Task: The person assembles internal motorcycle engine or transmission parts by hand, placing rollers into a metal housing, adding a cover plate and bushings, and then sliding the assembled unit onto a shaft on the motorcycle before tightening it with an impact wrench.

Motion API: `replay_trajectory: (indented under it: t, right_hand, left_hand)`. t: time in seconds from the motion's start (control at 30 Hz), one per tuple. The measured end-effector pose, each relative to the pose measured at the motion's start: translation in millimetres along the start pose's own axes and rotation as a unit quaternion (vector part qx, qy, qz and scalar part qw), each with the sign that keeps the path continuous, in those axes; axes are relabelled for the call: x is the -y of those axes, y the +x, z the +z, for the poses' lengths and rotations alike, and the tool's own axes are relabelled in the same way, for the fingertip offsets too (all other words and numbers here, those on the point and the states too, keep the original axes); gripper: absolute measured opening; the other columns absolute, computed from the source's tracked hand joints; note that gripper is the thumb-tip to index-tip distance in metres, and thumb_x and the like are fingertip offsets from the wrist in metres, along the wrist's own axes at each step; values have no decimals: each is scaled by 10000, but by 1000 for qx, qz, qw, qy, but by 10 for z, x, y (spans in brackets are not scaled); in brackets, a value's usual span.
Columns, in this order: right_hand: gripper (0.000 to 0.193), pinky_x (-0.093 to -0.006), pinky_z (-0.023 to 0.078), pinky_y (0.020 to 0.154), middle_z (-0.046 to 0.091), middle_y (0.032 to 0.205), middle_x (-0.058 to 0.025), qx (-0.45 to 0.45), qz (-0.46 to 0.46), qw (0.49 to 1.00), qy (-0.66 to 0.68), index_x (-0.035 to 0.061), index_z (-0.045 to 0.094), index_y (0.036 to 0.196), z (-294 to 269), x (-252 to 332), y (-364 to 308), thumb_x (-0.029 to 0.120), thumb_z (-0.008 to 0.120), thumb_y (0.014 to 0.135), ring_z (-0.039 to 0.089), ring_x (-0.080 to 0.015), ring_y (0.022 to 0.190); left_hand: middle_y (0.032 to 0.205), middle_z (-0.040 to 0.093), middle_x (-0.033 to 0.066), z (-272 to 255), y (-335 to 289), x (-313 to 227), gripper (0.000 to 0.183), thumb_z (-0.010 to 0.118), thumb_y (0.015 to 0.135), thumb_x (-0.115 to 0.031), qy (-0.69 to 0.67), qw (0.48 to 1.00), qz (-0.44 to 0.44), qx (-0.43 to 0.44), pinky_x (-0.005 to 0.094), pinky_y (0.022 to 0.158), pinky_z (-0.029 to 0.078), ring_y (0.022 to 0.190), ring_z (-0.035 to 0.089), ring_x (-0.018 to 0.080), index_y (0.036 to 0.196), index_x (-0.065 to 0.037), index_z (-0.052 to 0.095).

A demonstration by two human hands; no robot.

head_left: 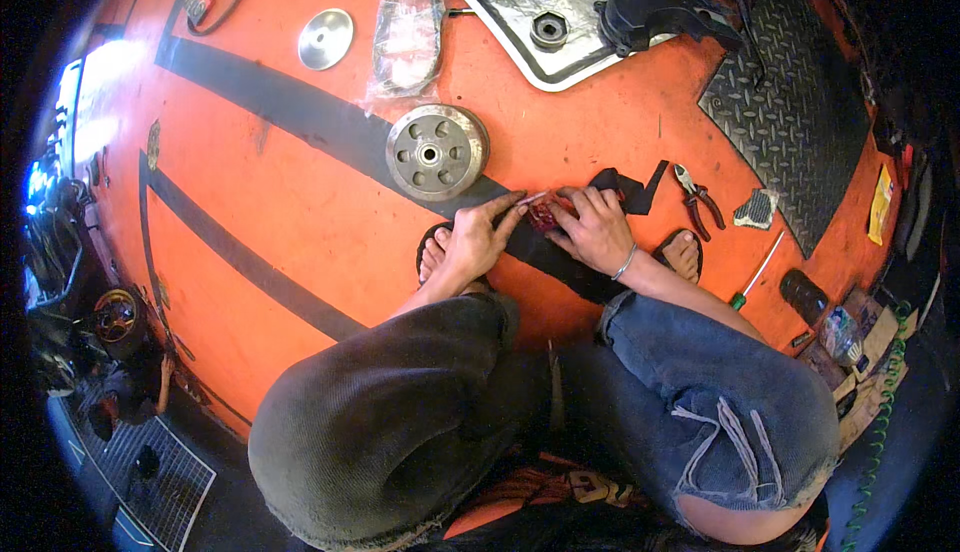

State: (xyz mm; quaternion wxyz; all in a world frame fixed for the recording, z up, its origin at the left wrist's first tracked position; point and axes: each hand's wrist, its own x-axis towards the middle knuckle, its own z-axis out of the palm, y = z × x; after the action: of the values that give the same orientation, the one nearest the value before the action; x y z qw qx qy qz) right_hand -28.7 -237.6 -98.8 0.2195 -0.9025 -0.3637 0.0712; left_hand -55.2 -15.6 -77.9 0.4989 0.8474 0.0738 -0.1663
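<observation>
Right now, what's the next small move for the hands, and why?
Probably steady the small red piece with the right hand while the left hand gently works the thin pale piece: the fingertips of both meet there, and the pliers lie unheld on the floor.

A small, dark red piece [543, 217], its full shape hidden, sits between the left hand [480, 235] and the right hand [597, 232]; a thin, pale strip [534, 197] slants just above it, one end at the left.

the right hand [603, 237] partly hides a red object [542, 217]; upper edge cuts a tray [556, 82].
</observation>
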Motion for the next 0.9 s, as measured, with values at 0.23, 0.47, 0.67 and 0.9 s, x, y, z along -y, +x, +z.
replay_trajectory:
  t: [0.23, 0.47, 0.67, 0.9]
  right_hand:
    - [467, -399, 405, 787, 599, 1119, -85, -49, 26, 998, -40, 71, 667, 1124, 40, -61, -14, 269, 789, 718, 563, -244, 983]
    - [461, -398, 404, 767, 599, 1131, -99, -48, 29, 998, -25, 59, 668, 1137, 68, -77, 5, 256, 778, 734, 562, -256, 980]
    - [405, -404, 409, 775, 595, 1166, -113, -52, 39, 998, -9, 58, 674, 1115, 90, -64, 8, 224, 760, 756, 560, -271, 991]
    - [329, -406, 416, 802, 563, 1287, -137, -70, 52, 996, 3, 61, 683, 1095, 130, -71, 9, 149, 733, 782, 560, -287, 1020]
  left_hand:
    - [946, 730, 130, 78, 35, 53, 332, 582, 997, -248, -172, 971, -168, -18, 290, 658, 593, 874, 719, 194, 1111, 57, 647]
    - [1028, 707, 178, 210, 35, 282, 328, 540, 1020, -246, -312, 924, -222, -21, 323, 687, 605, 930, 715, 243, 1110, 64, 602]
    - [1104, 675, 219, 193, 34, 305, 337, 468, 1049, -249, -367, 899, -240, 15, 361, 730, 601, 1015, 692, 304, 1174, 56, 539]
    - [1182, 637, 246, 188, 46, 257, 355, 429, 1061, -268, -443, 856, -267, 24, 394, 838, 577, 1087, 662, 332, 1194, 56, 487]
